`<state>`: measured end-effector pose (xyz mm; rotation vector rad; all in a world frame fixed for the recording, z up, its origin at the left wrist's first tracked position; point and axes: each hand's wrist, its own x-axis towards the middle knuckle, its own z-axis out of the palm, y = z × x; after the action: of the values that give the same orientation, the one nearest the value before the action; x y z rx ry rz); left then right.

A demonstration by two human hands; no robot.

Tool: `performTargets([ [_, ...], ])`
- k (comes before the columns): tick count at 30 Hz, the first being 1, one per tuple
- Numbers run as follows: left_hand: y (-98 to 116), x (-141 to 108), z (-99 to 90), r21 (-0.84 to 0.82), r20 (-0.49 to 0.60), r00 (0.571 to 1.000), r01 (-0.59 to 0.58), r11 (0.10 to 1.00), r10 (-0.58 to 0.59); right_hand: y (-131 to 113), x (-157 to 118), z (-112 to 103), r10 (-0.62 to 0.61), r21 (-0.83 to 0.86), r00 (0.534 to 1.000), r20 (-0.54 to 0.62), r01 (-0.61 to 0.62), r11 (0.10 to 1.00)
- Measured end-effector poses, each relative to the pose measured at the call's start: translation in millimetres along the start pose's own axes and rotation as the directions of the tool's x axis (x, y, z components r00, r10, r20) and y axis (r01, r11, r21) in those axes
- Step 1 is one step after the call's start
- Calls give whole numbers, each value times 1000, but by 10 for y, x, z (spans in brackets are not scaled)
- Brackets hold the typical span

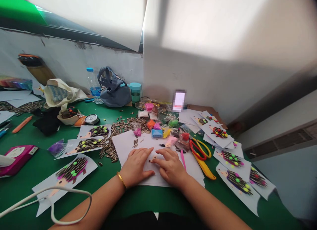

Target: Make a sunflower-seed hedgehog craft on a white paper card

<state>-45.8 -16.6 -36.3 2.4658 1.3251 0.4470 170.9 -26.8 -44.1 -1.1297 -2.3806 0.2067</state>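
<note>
My left hand point(137, 165), with a gold bangle at the wrist, lies on the white paper point(123, 142), fingers stretched and thumb apart. Between my hands a small pale clay face point(155, 157) with dark dots sits on the sheet. My right hand point(171, 166) rests on its other side, index finger stretched to the face and touching it or just beside it; the other fingers are partly bent. Neither hand grips anything. Beyond the fingertips lie a few sunflower seeds point(135, 142) and a black pen point(162, 145).
Bagged coloured clay point(157, 133) and a pile of sunflower seeds point(126, 124) lie behind the paper. Scissors point(198, 149), a yellow cutter point(206, 169) and a pink stick point(183, 160) are at right. Seed-and-clay hedgehog cards point(235, 182) flank both sides. A white cable point(71, 190) loops over my left forearm.
</note>
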Motion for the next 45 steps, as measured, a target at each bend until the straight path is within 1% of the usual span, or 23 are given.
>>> performTargets([
  [2,-4,-3,1,-4,-6,1000,-3,1000,3,0,-5,-9,-1,-7,1000,-1,1,1000],
  [11,7,-2,-6,-10,-5,1000,-8,1000,8,-69,19,-6,-70,-60,995,67,74,995],
  [13,4,-3,-3,-9,-8,1000,-10,1000,10,-60,12,-5,-67,-51,996,57,70,996],
  [18,-2,-5,-1,-13,-12,1000,-5,1000,5,-7,-32,-27,-2,-33,1000,-21,2,999],
  [20,-5,-7,0,-12,-9,1000,-5,1000,5,-7,-49,-40,-9,-39,1000,-3,9,999],
  [24,-7,-6,3,-10,4,1000,-5,1000,5,-44,-58,-46,-44,-62,995,85,50,997],
  [26,-6,-5,2,-8,7,1000,-2,1000,2,-64,-53,-37,-52,-79,993,104,60,995],
  [35,-8,-10,9,-5,-29,999,-20,1000,20,-106,-56,-6,-70,-95,994,87,78,992],
  [37,-8,-9,9,-4,-29,999,-21,1000,21,-96,-56,-10,-71,-86,995,71,77,993],
  [39,-5,-7,5,-1,-21,1000,-15,1000,15,-64,-59,-26,-51,-73,999,17,53,996],
  [43,6,-4,-10,-6,-8,1000,4,1000,-4,53,-89,-101,65,-58,988,-140,-74,996],
  [45,10,-6,-15,-12,-7,1000,10,1000,-10,109,-123,-142,114,-59,981,-160,-125,990],
])
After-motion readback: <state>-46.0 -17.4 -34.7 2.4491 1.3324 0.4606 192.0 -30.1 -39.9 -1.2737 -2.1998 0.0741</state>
